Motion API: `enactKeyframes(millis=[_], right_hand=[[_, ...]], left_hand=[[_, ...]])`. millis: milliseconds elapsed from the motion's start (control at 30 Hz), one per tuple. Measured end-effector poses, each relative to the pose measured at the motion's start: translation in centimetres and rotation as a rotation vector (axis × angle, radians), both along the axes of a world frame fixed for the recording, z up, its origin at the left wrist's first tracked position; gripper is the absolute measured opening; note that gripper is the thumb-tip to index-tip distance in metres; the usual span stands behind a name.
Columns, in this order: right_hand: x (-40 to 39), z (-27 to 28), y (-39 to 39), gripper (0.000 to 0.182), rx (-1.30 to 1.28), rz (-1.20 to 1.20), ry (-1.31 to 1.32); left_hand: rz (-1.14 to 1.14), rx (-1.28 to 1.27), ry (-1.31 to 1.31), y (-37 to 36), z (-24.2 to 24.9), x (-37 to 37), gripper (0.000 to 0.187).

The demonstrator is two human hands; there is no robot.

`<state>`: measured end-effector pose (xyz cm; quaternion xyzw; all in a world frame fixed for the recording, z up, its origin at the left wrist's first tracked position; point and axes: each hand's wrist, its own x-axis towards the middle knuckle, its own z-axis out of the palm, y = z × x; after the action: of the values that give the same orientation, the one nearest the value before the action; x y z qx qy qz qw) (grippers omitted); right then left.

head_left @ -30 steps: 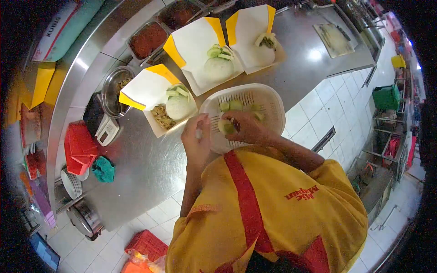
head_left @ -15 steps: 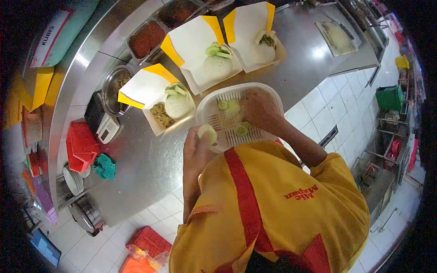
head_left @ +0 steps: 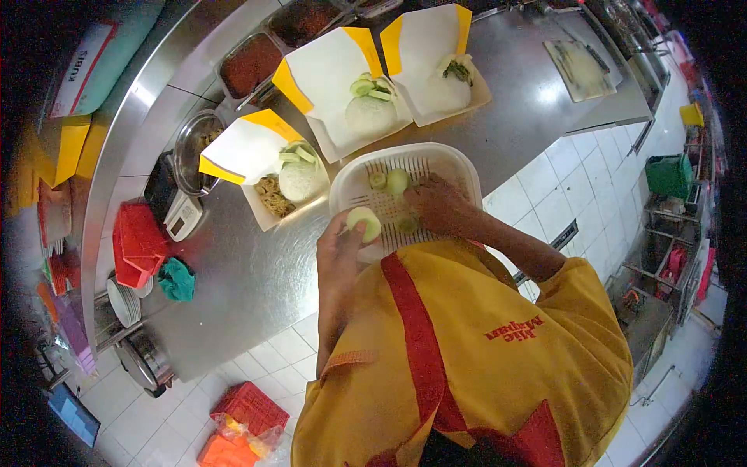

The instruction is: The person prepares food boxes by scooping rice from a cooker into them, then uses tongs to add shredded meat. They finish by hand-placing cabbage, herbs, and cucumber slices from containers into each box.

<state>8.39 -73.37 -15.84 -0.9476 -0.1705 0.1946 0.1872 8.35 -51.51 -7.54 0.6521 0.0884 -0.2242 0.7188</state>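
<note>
My left hand (head_left: 340, 247) is closed around pale green cucumber slices (head_left: 364, 224), held at the near left rim of a white slotted plastic basket (head_left: 455, 158). Inside the basket my right hand (head_left: 437, 204) has its fingers bent down and drawn together; whatever lies under the fingertips is hidden. Beside those fingers are several cucumber pieces (head_left: 398, 181). Beyond the basket stand three open paper boxes with yellow flaps. The left box (head_left: 268, 159) holds white rice, cucumber slices and a brown shredded topping. Rice and cucumber fill part of the middle box (head_left: 334, 86); the right box (head_left: 424, 54) has rice and dark greens.
A cutting board (head_left: 580, 70) with a knife lies at the far right of the steel counter (head_left: 233, 288). Along the left are a metal bowl (head_left: 191, 152), a white scale (head_left: 184, 219), red trays (head_left: 138, 245) and a green cloth (head_left: 177, 280). Red crates (head_left: 253, 409) sit on the floor.
My left hand has risen slightly and turned the cucumber slices to show more of their face. My right hand has shifted a little left and toward me within the basket.
</note>
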Motion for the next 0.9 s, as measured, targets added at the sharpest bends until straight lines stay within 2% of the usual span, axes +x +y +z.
enactKeyframes(millis=[67,133,167,233,267,333,367,433,533,667,767,833,867,900], right_hand=[[0.3,2.3,-0.5,0.028,0.08,-0.014,0.068],[0.7,5.9,-1.1,0.03,0.312,0.109,0.373],[0.6,4.7,-1.9,0.03,0.314,0.108,0.375],[0.6,1.6,-3.9,0.027,0.355,-0.06,-0.079],[0.5,0.9,-4.0,0.027,0.354,-0.059,-0.076],[0.3,0.3,-3.7,0.023,0.271,-0.422,-0.248],[0.5,0.0,-3.1,0.023,0.269,-0.427,-0.25],[0.9,-0.2,-1.1,0.018,-0.158,-0.284,-0.142],[0.4,1.2,1.0,0.017,-0.153,-0.362,-0.09],[0.6,-0.9,-0.6,0.015,-0.004,-0.31,-0.045],[1.0,-1.0,-0.2,0.013,-0.008,-0.414,0.089],[1.3,-0.3,1.4,0.015,0.025,-0.478,-0.135],[1.0,0.4,2.2,0.015,0.026,-0.48,-0.131],[0.4,1.2,3.1,0.017,-0.029,-0.244,-0.11]], left_hand=[[0.013,0.018,-0.013,0.1,-0.2,0.0,0.028],[0.026,0.039,-0.022,0.4,-0.3,0.1,0.028],[0.038,0.006,-0.027,0.6,-0.4,0.2,0.028],[0.053,-0.029,-0.03,1.0,-0.6,0.3,0.029],[0.055,-0.005,-0.05,1.1,-0.9,0.4,0.029],[0.054,0.019,-0.068,1.1,-1.3,0.3,0.03],[0.055,0.03,-0.079,0.9,-1.4,0.3,0.029],[0.044,0.037,-0.092,0.4,-1.5,0.3,0.029],[0.016,-0.016,-0.054,-0.5,-1.3,0.2,0.027],[0.008,0.023,-0.046,-0.9,-0.2,0.2,0.025],[0.078,0.05,-0.023,-0.4,-0.4,0.3,0.024],[0.063,0.078,-0.111,0.6,-1.4,0.6,0.023],[0.061,0.079,-0.108,0.9,-1.6,0.6,0.023],[0.067,0.047,-0.104,1.0,-1.7,0.7,0.022]])
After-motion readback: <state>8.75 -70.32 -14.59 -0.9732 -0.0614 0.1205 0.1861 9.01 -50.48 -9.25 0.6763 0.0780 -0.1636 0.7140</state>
